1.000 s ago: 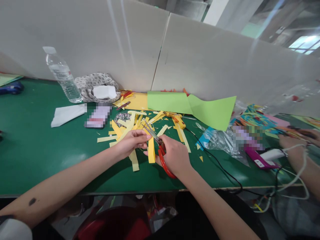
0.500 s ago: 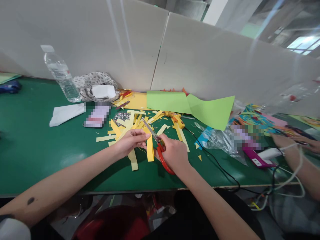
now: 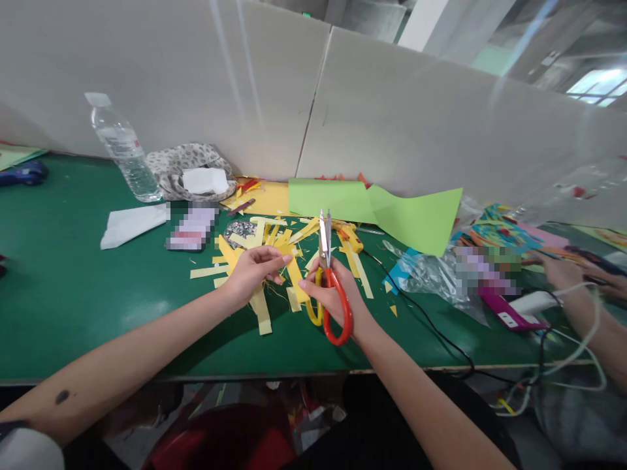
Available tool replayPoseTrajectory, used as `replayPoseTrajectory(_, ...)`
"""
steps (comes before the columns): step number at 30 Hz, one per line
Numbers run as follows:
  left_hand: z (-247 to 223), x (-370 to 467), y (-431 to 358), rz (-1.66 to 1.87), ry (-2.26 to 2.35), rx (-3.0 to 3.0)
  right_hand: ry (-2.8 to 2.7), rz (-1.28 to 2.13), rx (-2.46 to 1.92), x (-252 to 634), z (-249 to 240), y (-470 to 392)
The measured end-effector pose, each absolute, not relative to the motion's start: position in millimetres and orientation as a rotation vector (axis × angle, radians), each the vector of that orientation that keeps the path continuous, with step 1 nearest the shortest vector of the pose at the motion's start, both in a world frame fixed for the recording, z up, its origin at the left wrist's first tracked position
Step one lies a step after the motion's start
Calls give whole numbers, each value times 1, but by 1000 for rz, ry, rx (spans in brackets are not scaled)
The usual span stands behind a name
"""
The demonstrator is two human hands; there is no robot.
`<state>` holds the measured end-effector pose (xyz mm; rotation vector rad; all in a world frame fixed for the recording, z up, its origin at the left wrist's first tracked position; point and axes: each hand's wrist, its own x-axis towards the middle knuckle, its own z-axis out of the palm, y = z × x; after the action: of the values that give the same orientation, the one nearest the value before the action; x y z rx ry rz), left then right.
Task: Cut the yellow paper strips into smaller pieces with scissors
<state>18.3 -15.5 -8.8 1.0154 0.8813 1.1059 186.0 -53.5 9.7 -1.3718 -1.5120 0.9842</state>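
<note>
In the head view, the left hand (image 3: 255, 271) has its fingers closed on the upper end of a yellow paper strip (image 3: 296, 279), which lies between both hands above the green worktop (image 3: 73, 274). The right hand (image 3: 340, 294) grips the scissors (image 3: 324, 256), blades pointing away and slightly apart; its thumb is at the strip's lower end. Just beyond is a yellow glue gun (image 3: 353, 240).

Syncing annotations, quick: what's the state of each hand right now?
Left hand: closed, pinching a yellow strip.
Right hand: closed, holding the scissors, thumb against that strip.
</note>
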Motion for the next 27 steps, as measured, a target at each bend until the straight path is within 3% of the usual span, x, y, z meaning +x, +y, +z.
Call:
replayPoseTrajectory(9, -13, 12, -6, 1210, 918, 959, -1666, 793, -1478, 193, 16, -56)
replayPoseTrajectory(16, -12, 9, -4, 1237, 898, 969, -1265, 632, -1307, 198, 7, -45)
replayPoseTrajectory(27, -14, 13, -7, 1210, 918, 1112, -1545, 962, -1401, 183, 4, -54)
